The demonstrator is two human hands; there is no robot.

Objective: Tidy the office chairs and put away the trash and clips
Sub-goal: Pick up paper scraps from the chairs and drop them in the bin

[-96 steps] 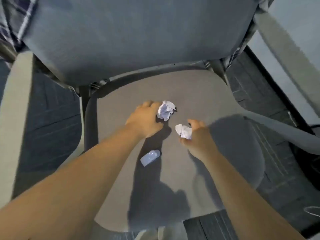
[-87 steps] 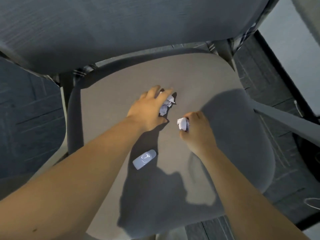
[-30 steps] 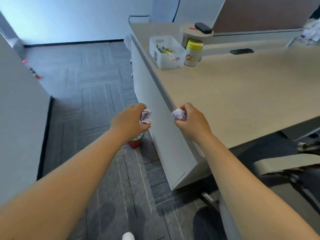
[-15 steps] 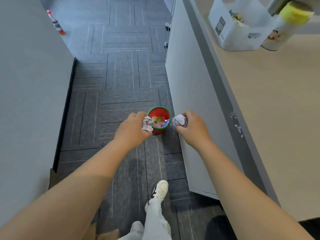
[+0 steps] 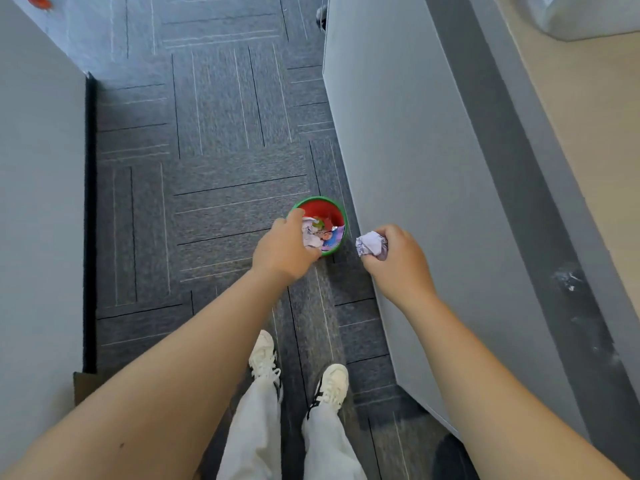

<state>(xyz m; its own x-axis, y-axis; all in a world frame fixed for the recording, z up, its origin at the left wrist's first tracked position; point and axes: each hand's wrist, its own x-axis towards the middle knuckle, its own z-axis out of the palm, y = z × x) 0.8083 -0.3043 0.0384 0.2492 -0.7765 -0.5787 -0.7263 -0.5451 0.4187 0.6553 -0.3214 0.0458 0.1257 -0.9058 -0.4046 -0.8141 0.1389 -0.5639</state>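
A crumpled paper ball point(image 5: 309, 233) is pinched in the left hand point(image 5: 282, 249) above the small red bin point(image 5: 320, 204) on the floor; another paper wad point(image 5: 370, 244) is clenched in the right hand point(image 5: 398, 259), beside it. If released off-centre, either could be bounced off the narrow, already part-filled rim.

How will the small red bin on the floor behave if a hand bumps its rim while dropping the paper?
The red bin looks small and light, holding only scraps, so it would probably slide or tip. It stands free on carpet, beside the desk panel, which may stop it going that way.
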